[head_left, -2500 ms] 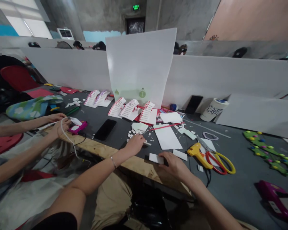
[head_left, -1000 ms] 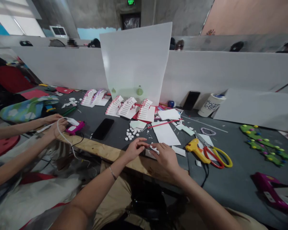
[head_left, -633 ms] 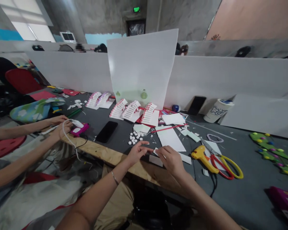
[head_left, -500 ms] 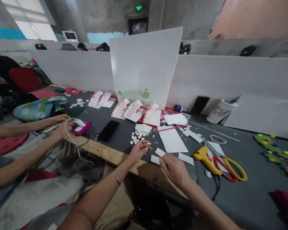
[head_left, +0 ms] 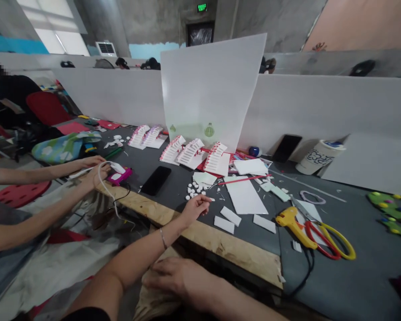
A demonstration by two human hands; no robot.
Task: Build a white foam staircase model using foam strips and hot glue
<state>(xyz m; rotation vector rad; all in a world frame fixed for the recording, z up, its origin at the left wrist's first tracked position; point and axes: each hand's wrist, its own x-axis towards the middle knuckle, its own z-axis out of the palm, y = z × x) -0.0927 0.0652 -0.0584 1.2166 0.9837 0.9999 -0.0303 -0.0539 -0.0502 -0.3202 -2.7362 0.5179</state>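
My left hand [head_left: 197, 209] is over the front of the dark table, its thumb and fingers closed in a pinch. A tiny white piece [head_left: 213, 199] shows at the fingertips; whether it is gripped or lies behind them I cannot tell. Just beyond are small white round pieces [head_left: 194, 191]. White rectangular strips [head_left: 224, 224] lie to its right, below a larger white sheet [head_left: 246, 196]. My right hand [head_left: 180, 276], slightly blurred, is below the table edge over my trouser leg, fingers stretched out and apparently holding nothing.
A yellow glue gun [head_left: 296, 226] and scissors [head_left: 334, 240] lie at right. A phone [head_left: 156, 180] lies left of the round pieces. Stepped white models with red ends [head_left: 190, 151] stand before a tall white board [head_left: 212, 89]. Another person's hands [head_left: 98, 171] hold a white cable at left.
My right hand has drawn back from the strips to below the table edge. My left hand stays near the round pieces, its fingers more closed. The view has turned slightly left.
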